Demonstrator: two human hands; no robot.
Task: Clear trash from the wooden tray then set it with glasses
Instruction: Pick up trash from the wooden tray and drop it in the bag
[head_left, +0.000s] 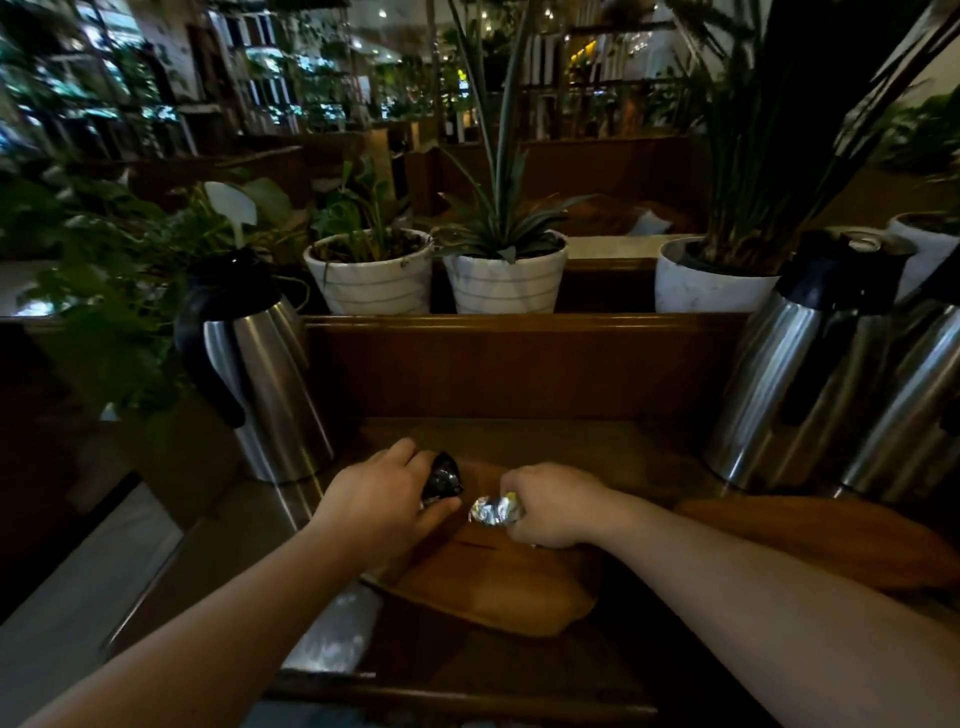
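A wooden tray (498, 587) lies on the dark counter in front of me, partly under my hands. My left hand (384, 499) is closed around a dark crumpled wrapper (444, 475) over the tray's far left part. My right hand (550, 506) grips a shiny silver foil wrapper (491, 510) just above the tray's middle. The two hands are close together, a few centimetres apart. No glasses are in view.
A steel jug with a black handle (260, 374) stands at the left, two steel thermos jugs (810, 374) at the right. A second wooden tray (810, 540) lies at the right. Potted plants in white pots (374, 280) line the raised ledge behind.
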